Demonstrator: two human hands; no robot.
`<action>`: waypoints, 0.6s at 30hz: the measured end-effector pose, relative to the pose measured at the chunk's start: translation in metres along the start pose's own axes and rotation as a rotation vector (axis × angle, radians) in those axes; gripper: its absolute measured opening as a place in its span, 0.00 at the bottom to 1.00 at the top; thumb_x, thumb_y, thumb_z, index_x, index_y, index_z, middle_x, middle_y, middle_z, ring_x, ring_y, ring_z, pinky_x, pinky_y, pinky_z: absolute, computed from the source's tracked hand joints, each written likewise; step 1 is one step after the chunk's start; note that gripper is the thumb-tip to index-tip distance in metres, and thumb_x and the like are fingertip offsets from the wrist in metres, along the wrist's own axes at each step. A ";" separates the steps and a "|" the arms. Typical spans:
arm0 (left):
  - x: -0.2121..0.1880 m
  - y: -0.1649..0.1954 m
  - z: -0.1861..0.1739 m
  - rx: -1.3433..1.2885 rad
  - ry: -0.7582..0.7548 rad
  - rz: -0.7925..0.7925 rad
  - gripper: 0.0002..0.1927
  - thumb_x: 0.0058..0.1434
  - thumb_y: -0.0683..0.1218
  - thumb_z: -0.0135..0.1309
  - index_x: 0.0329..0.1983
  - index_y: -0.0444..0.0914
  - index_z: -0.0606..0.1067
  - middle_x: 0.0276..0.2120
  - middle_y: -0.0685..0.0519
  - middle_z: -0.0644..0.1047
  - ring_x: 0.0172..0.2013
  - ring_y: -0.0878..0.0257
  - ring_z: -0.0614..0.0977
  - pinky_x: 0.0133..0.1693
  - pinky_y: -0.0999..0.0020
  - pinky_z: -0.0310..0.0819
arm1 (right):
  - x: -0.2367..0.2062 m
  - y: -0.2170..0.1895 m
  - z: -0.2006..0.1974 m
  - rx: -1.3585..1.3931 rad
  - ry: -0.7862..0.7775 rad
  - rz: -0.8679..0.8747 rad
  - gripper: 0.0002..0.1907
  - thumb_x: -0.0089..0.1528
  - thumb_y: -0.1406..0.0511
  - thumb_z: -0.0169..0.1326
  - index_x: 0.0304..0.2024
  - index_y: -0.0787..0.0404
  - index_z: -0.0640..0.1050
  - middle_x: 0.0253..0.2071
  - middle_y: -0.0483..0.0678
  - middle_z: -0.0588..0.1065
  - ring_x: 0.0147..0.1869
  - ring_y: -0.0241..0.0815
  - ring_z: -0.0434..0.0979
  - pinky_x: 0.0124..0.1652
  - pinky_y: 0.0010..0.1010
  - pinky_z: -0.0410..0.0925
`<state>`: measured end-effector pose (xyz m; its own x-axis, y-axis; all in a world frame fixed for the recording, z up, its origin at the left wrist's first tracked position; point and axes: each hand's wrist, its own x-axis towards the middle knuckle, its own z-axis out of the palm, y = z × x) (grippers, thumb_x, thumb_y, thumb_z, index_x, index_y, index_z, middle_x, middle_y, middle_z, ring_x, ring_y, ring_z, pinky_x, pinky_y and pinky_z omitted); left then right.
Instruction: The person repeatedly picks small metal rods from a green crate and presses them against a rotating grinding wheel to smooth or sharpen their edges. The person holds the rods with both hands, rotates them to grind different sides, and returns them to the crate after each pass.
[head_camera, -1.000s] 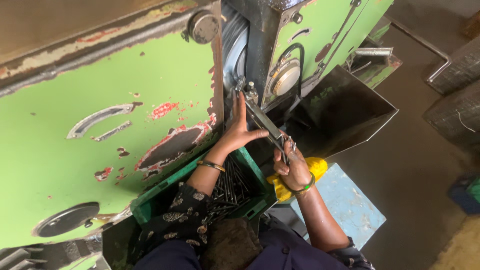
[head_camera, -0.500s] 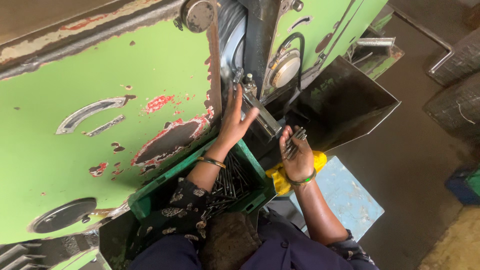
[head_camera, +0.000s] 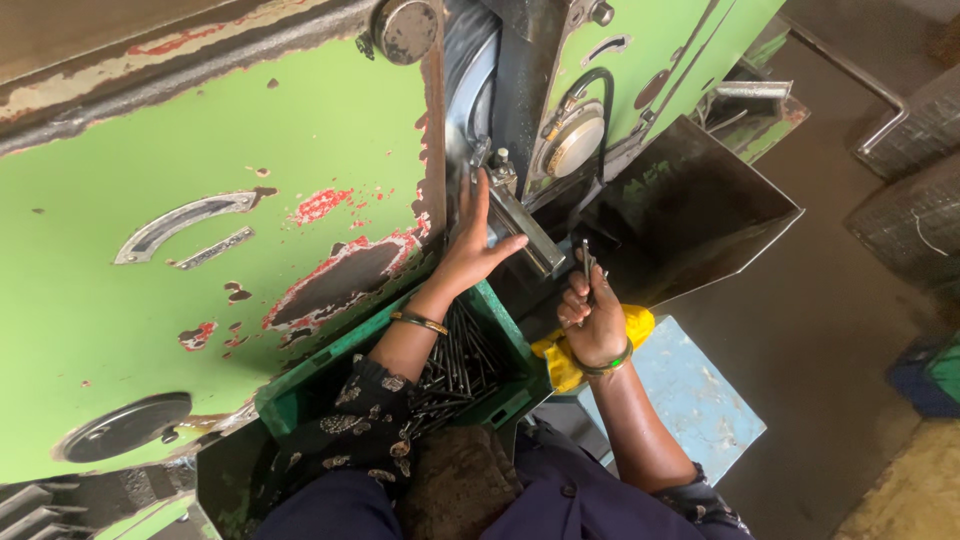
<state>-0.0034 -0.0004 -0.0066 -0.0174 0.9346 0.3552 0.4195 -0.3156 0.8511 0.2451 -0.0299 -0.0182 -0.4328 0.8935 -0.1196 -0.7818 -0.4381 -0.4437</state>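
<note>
Metal rods (head_camera: 586, 258) now raised higher

Two hands: left hand (head_camera: 470, 255), right hand (head_camera: 592, 318). Two bangles, one per wrist. One green crate (head_camera: 330, 375) holding dark metal rods (head_camera: 455, 365), too many to count. One yellow cloth (head_camera: 560, 355). One green machine (head_camera: 200, 200). One metal chute (head_camera: 700, 200). One pale blue stool (head_camera: 690, 395).

The right hand (head_camera: 593, 318) has pulled back off the machine's metal bar (head_camera: 524, 232), lifting a few thin dark rods (head_camera: 587, 258) upright, while the left hand (head_camera: 474, 245) has slid higher against the bar.
</note>
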 end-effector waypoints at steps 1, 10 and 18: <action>0.000 -0.001 0.000 -0.014 -0.001 0.000 0.62 0.60 0.63 0.62 0.80 0.41 0.33 0.77 0.31 0.29 0.77 0.36 0.34 0.72 0.43 0.41 | -0.001 0.000 0.004 0.001 -0.045 0.015 0.16 0.73 0.58 0.44 0.61 0.54 0.68 0.31 0.39 0.64 0.25 0.27 0.60 0.27 0.19 0.57; -0.002 -0.004 0.003 0.049 0.055 0.060 0.50 0.70 0.58 0.54 0.81 0.41 0.35 0.78 0.31 0.34 0.78 0.37 0.39 0.73 0.45 0.41 | -0.016 -0.002 0.039 -0.097 -0.258 0.085 0.26 0.73 0.60 0.46 0.73 0.50 0.60 0.29 0.43 0.64 0.21 0.31 0.59 0.23 0.21 0.55; -0.001 -0.003 0.002 0.082 0.083 0.030 0.48 0.73 0.59 0.52 0.83 0.41 0.38 0.81 0.33 0.37 0.81 0.38 0.41 0.77 0.47 0.45 | -0.023 -0.002 0.053 -0.191 -0.293 0.138 0.30 0.71 0.62 0.49 0.75 0.49 0.58 0.28 0.44 0.65 0.19 0.30 0.59 0.23 0.21 0.56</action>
<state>-0.0025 0.0002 -0.0104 -0.0770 0.9072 0.4136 0.4933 -0.3259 0.8065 0.2330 -0.0551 0.0321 -0.6597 0.7494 0.0569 -0.6213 -0.5012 -0.6023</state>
